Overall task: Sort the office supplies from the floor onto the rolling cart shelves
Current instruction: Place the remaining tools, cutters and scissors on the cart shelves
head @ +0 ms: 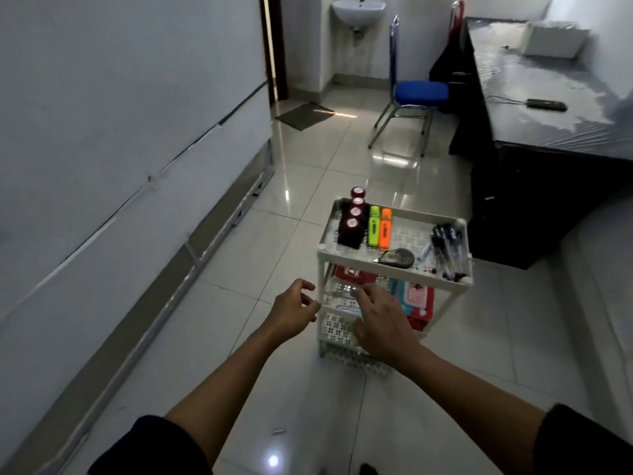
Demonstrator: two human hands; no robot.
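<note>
A white rolling cart (394, 267) stands on the tiled floor ahead of me. Its top shelf carries a row of dark red stamps (352, 221), a green highlighter (374, 226), an orange highlighter (385, 228), a correction tape dispenser (397, 258) and a bunch of black pens (448, 250). Red and pink packets (419, 303) lie on the middle shelf. My left hand (294, 310) hovers just left of the cart with fingers loosely curled, holding nothing. My right hand (380, 320) reaches over the cart's front at the middle shelf, fingers relaxed; whether it touches the cart is unclear.
A blue chair (411, 97) stands further back, a dark desk (534, 138) runs along the right, and a grey wall panel (120, 149) lines the left. A doormat (305, 115) and a sink (358, 10) are at the far end. A small object (279, 431) lies on the floor near me.
</note>
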